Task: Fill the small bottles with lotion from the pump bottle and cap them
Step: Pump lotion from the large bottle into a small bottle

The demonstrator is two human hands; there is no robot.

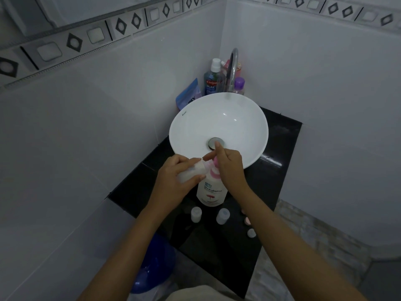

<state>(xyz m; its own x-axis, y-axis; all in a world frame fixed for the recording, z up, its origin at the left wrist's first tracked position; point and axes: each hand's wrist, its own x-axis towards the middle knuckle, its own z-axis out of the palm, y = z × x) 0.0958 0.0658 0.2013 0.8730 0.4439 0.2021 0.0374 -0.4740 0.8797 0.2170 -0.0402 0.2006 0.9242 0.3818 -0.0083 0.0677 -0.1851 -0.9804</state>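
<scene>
A white pump bottle [211, 191] with a pink pump head stands on the black counter in front of the sink. My right hand [229, 165] rests on top of the pump head, fingers lying over it. My left hand [175, 172] grips a small translucent bottle [192, 172], tilted with its mouth up against the pump's nozzle. Two more small bottles [196, 213] [222, 216] stand upright on the counter nearer me. Small caps, one pink [247, 220] and one pale [251, 233], lie to the right beside my forearm.
A round white basin [188, 124] sits on the black counter [282, 170] with a chrome tap [233, 68] behind it. Mouthwash [211, 80], a purple-capped bottle [239, 85] and a blue pouch [188, 95] crowd the corner. A blue bucket [156, 263] is on the floor at the left.
</scene>
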